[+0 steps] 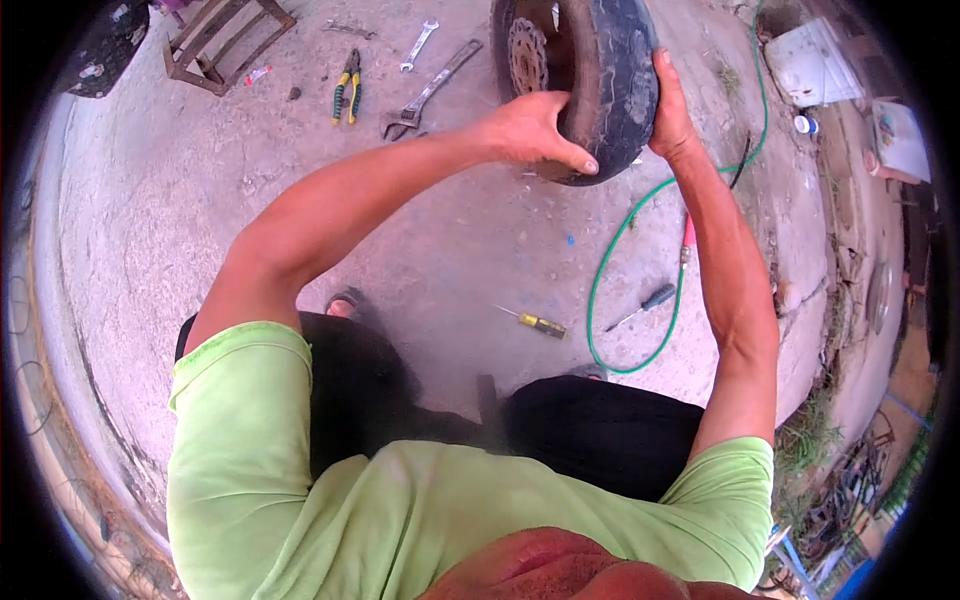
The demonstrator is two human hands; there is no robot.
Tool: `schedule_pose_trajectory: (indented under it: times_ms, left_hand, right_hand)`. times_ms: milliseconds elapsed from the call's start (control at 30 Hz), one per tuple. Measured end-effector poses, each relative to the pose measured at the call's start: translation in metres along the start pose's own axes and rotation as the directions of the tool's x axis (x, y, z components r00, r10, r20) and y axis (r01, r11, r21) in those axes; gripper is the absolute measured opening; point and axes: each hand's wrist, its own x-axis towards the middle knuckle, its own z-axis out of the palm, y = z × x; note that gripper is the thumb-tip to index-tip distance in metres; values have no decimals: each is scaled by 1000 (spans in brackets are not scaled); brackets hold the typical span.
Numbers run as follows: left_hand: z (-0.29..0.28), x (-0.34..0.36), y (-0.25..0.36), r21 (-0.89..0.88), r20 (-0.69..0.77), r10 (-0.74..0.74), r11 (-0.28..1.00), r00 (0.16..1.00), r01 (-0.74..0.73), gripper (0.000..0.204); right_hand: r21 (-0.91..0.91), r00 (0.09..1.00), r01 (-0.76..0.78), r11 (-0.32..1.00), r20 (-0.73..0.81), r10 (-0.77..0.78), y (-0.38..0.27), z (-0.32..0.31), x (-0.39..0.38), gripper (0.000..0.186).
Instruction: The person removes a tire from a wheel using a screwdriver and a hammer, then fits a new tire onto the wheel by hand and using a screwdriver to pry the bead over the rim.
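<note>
A small wheel with a worn black tyre (pixel 622 75) stands on the concrete at the upper middle, between my two hands. A rusty brake disc (pixel 528 60) with holes shows on its left face. My left hand (pixel 535 130) grips the near edge of the tyre, its thumb lying over the rubber and its other fingers partly hidden. My right hand (pixel 672 112) presses on the tread from the right, its fingers pointing away from me. The top of the wheel is cut off by the frame edge.
Left of the wheel lie an adjustable wrench (pixel 430 92), a spanner (pixel 419 46) and pliers (pixel 347 88). Nearer me are a yellow screwdriver (pixel 540 324) and a dark screwdriver (pixel 642 305). A green hose (pixel 598 283) loops at right. A wooden frame (pixel 222 45) stands far left, a white container (pixel 812 65) far right.
</note>
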Motion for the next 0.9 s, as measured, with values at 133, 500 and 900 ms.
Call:
schedule_pose_trajectory:
  times_ms: [133,500,900]
  left_hand:
    - [-28,-21,34,-135,99,-126,981,987,139,74]
    - [24,-65,73,-77,64,-254,963,965,258,61]
    - [-129,-39,98,467,-252,-9,875,968,130,76]
  right_hand:
    - [181,998,-65,981,11,64,-8,23,-6,65]
    - [96,893,-398,912,268,361,-4,6,10,72]
    - [-562,956,-183,807,90,280,-49,42,8,54]
